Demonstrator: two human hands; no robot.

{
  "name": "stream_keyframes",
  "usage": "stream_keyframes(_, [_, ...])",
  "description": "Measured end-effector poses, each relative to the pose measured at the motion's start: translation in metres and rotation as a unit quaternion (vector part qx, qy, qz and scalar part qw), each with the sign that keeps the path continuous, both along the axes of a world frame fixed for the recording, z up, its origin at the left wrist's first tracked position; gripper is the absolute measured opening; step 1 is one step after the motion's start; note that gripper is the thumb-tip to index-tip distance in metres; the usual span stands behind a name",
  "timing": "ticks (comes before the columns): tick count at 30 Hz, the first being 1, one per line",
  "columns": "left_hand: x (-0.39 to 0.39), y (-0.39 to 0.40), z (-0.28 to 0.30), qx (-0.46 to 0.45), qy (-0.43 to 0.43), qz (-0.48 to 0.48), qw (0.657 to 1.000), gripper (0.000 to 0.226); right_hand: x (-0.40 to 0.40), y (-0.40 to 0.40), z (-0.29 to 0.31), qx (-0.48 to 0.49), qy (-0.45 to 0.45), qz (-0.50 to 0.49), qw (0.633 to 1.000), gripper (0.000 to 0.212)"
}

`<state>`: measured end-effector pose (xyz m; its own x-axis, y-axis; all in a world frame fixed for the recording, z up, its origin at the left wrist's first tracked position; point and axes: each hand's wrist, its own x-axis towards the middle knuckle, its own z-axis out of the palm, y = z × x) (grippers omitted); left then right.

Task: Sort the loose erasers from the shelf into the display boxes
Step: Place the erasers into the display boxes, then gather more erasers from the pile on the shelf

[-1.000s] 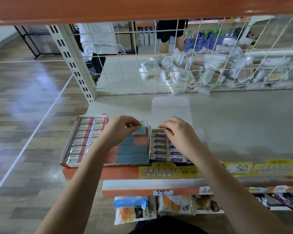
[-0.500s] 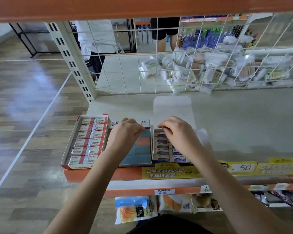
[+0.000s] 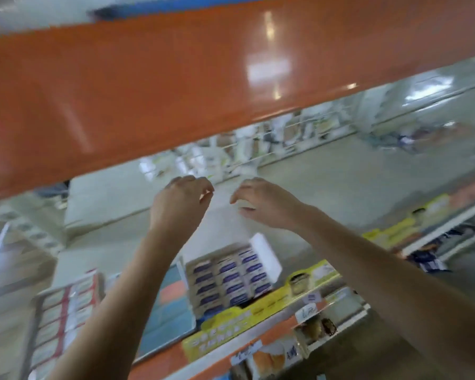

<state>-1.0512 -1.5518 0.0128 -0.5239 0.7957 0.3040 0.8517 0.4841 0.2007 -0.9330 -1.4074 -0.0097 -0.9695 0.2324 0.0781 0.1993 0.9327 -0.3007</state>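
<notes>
Both hands raised over the shelf, apart from each other, with a narrow gap between them. Left hand (image 3: 180,200) with fingers loosely curled, tips drawn toward the thumb, holding nothing that shows. Right hand (image 3: 261,202) likewise loosely curled, fingertips pointing down and left; something pale just under its fingers, but too blurred to tell whether held or merely behind (motion blur smears the whole view, which is also tilted). Forearms stretched up from the lower edge, crossing over the boxes.

Below the hands, the box of white erasers with purple labels (image 3: 228,281), filled in neat rows, its white lid flap (image 3: 263,248) open at the far right side. Just left of it, partly under the left forearm, a box of blue and orange erasers (image 3: 170,300). Further left, touching or nearly so, a box of red-and-white erasers (image 3: 63,314), heavily blurred.

All three boxes at the front of the pale grey shelf (image 3: 340,187), behind a yellow price strip (image 3: 258,311) on the orange shelf edge. At the back of the shelf, a white wire grid (image 3: 272,144) with pale packets behind it. Overhead, the broad orange front of the upper shelf (image 3: 176,78) filling the top of the view. Beneath, snack packets (image 3: 274,355) on the lower shelf.
</notes>
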Motion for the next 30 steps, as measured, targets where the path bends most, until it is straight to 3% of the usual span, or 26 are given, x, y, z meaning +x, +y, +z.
stream_keyframes(7, [0.094, 0.211, -0.017, -0.137, 0.01, -0.176, 0.975, 0.033, 0.091, 0.173, -0.007, 0.025, -0.086, -0.168, 0.982, 0.044])
stream_keyframes(11, [0.147, 0.324, -0.044, -0.159, 0.018, -0.193, 0.968, 0.037, 0.153, 0.272, -0.025, 0.023, -0.12, -0.254, 0.959, 0.048])
stream_keyframes(16, [0.187, 0.436, -0.069, -0.174, -0.002, -0.154, 0.973, 0.042, 0.208, 0.368, -0.047, 0.039, -0.083, -0.34, 0.936, 0.044])
stream_keyframes(21, [0.19, 0.49, -0.084, -0.152, 0.019, -0.104, 0.983, 0.033, 0.21, 0.417, -0.071, 0.011, -0.042, -0.389, 0.92, 0.033])
stream_keyframes(30, [0.183, 0.503, -0.096, -0.094, -0.046, -0.157, 0.982, 0.014, 0.216, 0.427, -0.073, -0.064, 0.036, -0.329, 0.942, 0.019])
